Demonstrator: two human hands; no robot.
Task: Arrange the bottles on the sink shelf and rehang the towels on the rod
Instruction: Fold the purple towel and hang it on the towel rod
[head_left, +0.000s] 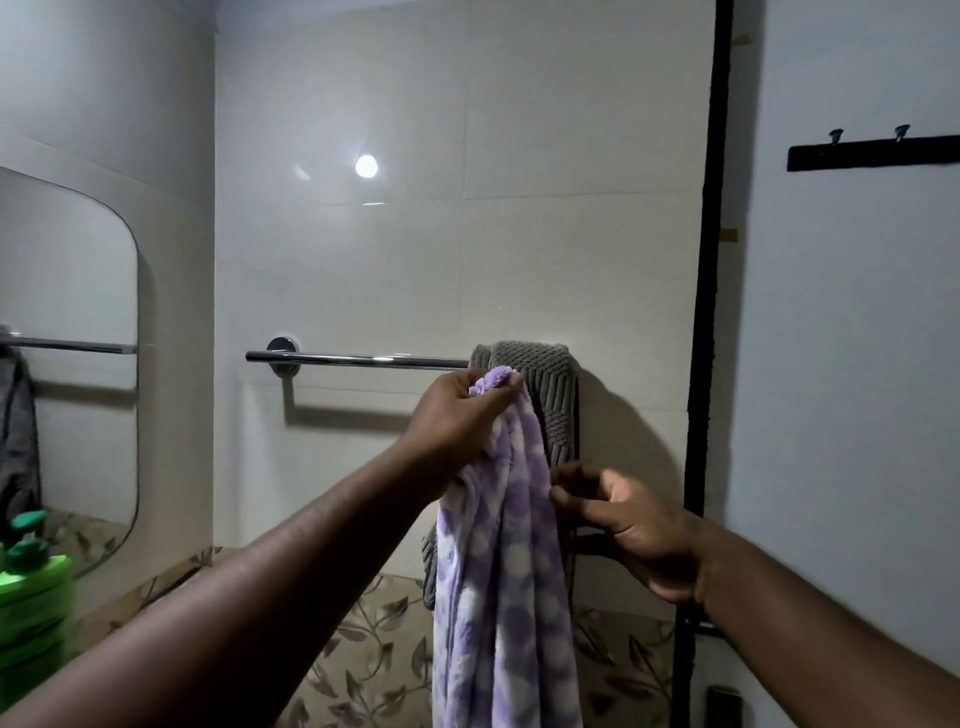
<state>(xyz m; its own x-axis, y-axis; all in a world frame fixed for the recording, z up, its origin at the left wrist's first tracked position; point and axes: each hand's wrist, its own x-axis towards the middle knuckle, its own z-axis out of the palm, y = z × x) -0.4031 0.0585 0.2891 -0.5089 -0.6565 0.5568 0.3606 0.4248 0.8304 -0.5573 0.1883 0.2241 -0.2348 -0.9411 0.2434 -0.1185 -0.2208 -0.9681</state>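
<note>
A chrome towel rod (358, 359) runs across the tiled wall. A grey knitted towel (545, 384) hangs over its right end. My left hand (462, 415) is just below the rod, shut on the top corner of a purple and white checked towel (506, 597) that hangs down in a long bunch. My right hand (623, 525) is lower, to the right of the purple towel, fingers curled and pinching at its edge. A green pump bottle (31, 577) stands at the far left, blurred.
A mirror (67, 364) on the left wall reflects the rod. A black hook rack (872, 150) hangs on the right wall past a dark door-frame edge (709, 312). Leaf-patterned tiles (363, 654) cover the lower wall.
</note>
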